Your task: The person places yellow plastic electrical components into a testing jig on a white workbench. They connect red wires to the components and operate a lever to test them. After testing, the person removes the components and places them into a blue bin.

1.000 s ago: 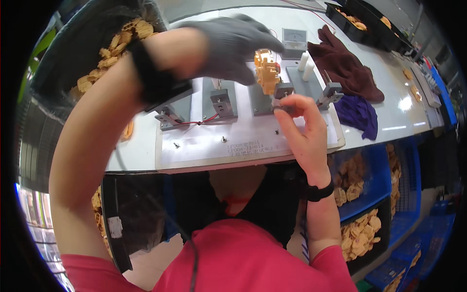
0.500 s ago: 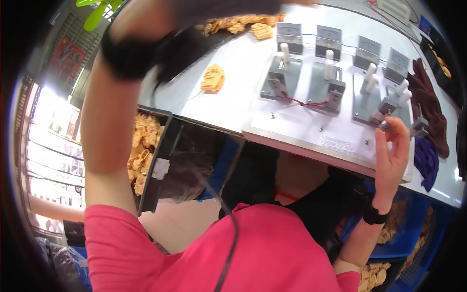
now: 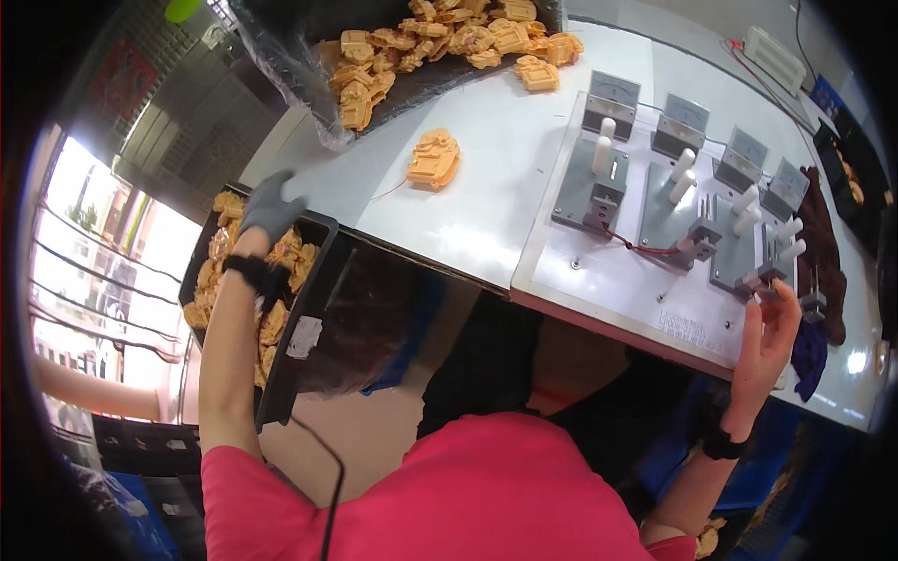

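My left hand (image 3: 269,209), in a grey glove, is over a black bin (image 3: 292,369) of yellow-orange plastic housings (image 3: 301,262). Its thumb stands apart from the fingers and nothing shows in it. At the right, my bare right hand (image 3: 769,327) has thumb and fingertips at a small grey block (image 3: 765,273) on the front of a test fixture; the fingers partly hide the contact. That fixture is one of several on a white board (image 3: 599,285), with paired white handles (image 3: 683,185) and grey panel meters (image 3: 680,122). A single housing (image 3: 433,159) with a thin wire lies on the table.
A plastic-lined black tray (image 3: 281,47) heaped with housings stands at the back left. Brown cloth (image 3: 825,271) and purple cloth (image 3: 808,360) lie at the right of the board. A white power unit (image 3: 774,58) sits behind. Red wires (image 3: 641,248) link two fixtures.
My left hand has come down and back from the far side of the table to the black bin. My right hand stays at the grey block. The view has shifted slightly.
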`<state>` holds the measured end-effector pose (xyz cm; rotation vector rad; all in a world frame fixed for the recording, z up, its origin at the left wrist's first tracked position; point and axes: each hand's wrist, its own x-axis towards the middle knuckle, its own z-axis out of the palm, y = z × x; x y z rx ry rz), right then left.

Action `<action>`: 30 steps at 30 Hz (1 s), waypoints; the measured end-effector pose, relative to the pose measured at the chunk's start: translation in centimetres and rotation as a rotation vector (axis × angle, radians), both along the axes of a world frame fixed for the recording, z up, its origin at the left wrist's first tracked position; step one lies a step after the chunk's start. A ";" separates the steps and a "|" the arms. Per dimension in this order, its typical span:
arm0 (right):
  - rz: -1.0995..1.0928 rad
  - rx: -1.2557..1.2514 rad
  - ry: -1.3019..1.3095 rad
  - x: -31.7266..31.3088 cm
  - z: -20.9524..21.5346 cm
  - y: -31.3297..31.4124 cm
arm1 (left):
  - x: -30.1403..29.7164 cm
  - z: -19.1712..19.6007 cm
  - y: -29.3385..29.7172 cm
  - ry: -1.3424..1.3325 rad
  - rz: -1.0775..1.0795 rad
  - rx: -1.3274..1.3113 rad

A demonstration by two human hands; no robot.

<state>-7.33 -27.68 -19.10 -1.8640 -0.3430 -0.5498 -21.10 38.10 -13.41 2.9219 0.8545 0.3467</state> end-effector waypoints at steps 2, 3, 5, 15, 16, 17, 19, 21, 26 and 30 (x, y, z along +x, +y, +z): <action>-0.045 -0.029 -0.004 -0.2 -0.1 -0.3 | 7.1 0.4 -5.2 0.110 -0.103 -0.206; -0.035 -0.020 -0.005 0.0 -0.3 0.1 | 9.6 -0.9 -5.5 0.172 -0.114 -0.247; -0.046 -0.026 -0.017 0.0 -0.4 0.4 | 14.9 -1.4 -8.2 0.291 -0.128 -0.280; -0.163 -0.142 -0.247 -2.5 2.2 3.1 | 21.3 -2.3 -9.3 0.457 -0.153 -0.697; -0.105 -0.130 -0.266 -3.4 2.4 4.1 | 20.2 -1.9 -9.6 0.382 -0.150 -0.804; 0.023 -0.055 -0.199 -4.2 2.6 5.7 | 19.5 -1.5 -9.7 0.353 -0.154 -0.885; 0.282 0.030 -0.029 -4.9 3.4 9.1 | 18.1 -1.3 -9.2 0.214 -0.189 -1.027; 0.447 0.119 0.178 -4.9 4.2 12.0 | 17.1 -0.6 -8.8 -0.006 -0.268 -1.139; 0.549 0.487 0.427 -2.8 3.9 16.3 | 16.2 3.1 -12.0 -0.334 -0.432 -1.625; 0.581 0.489 0.473 -2.0 3.4 16.9 | 16.4 3.7 -15.2 -0.418 -0.464 -1.843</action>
